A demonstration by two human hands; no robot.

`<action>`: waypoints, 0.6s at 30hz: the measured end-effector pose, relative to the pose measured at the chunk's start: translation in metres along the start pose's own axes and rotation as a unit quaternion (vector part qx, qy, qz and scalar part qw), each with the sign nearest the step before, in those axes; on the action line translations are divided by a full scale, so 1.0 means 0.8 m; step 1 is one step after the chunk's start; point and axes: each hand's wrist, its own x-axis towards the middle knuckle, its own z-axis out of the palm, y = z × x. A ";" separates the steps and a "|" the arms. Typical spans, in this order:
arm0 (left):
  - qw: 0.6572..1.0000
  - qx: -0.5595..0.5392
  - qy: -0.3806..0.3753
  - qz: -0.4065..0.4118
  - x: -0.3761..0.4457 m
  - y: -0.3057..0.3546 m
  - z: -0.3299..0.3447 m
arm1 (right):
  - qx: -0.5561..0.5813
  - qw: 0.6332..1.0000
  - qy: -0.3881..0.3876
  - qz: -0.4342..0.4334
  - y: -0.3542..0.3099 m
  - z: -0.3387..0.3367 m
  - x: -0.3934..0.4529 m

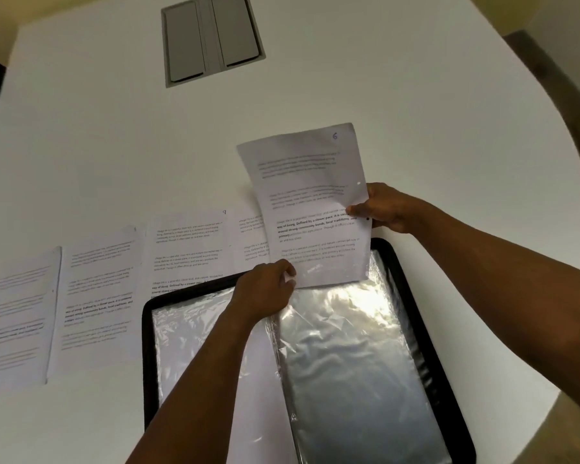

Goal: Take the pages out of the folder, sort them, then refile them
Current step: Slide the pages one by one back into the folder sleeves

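A black folder (449, 380) lies open on the white table, its clear plastic sleeves (349, 363) shining under the light. Above its top edge a printed page (310, 202) marked 6 is held tilted. My right hand (387, 209) pinches that page at its right edge. My left hand (265, 293) pinches the page's lower left corner, where it meets the top of a sleeve. Whether the page's bottom edge is inside the sleeve cannot be told.
Several printed pages lie in a row to the left: one at the far left (14, 313), one beside it (98, 289), one marked 9 (188, 242), one partly under the held page (252, 239). A grey hatch (211, 38) sits in the table (449, 112) at the back.
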 end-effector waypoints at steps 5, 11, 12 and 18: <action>1.000 0.022 -0.016 -0.001 0.000 -0.007 -0.003 | 0.003 1.000 -0.023 0.013 0.001 -0.005 0.008; 0.999 -0.050 -0.005 0.000 0.010 -0.001 0.008 | -0.017 0.996 -0.074 0.041 0.007 0.029 0.015; 0.998 -0.066 -0.004 -0.004 0.011 -0.003 0.010 | -0.020 0.996 -0.074 0.046 0.010 0.033 0.017; 0.992 -0.121 -0.013 -0.020 0.011 -0.006 0.012 | -0.010 0.994 -0.084 0.075 0.015 0.015 0.017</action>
